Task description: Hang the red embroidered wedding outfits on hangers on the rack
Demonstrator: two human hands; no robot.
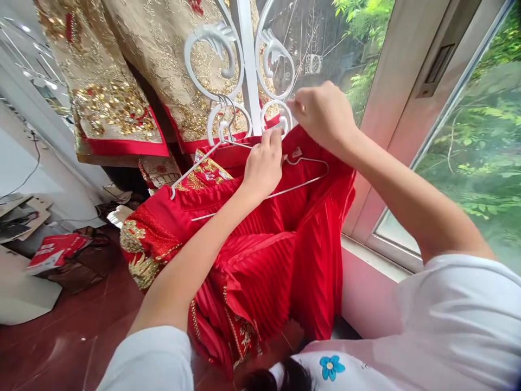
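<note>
My left hand (265,167) is closed around a white wire hanger (311,182), and its fingers cover the hanger's upper part. This hanger lies across a red pleated skirt (268,266), partly inside its waistband. Higher on the right, my right hand (325,115) is closed beside a white scrolled metal rack (249,70). Whatever its fingers hold is hidden, and the skirt's upper edge rises just below it. Another white hanger (195,169) hangs from the rack by its hook, next to red garments with a gold-embroidered sleeve (140,244).
Gold-and-cream sequined garments (118,103) with red hems hang behind the rack. A sliding window frame (407,81) stands at right, above a sill (374,258). On the tiled floor (81,331) at left are a brown bag (87,266) and a red-and-white box (55,251).
</note>
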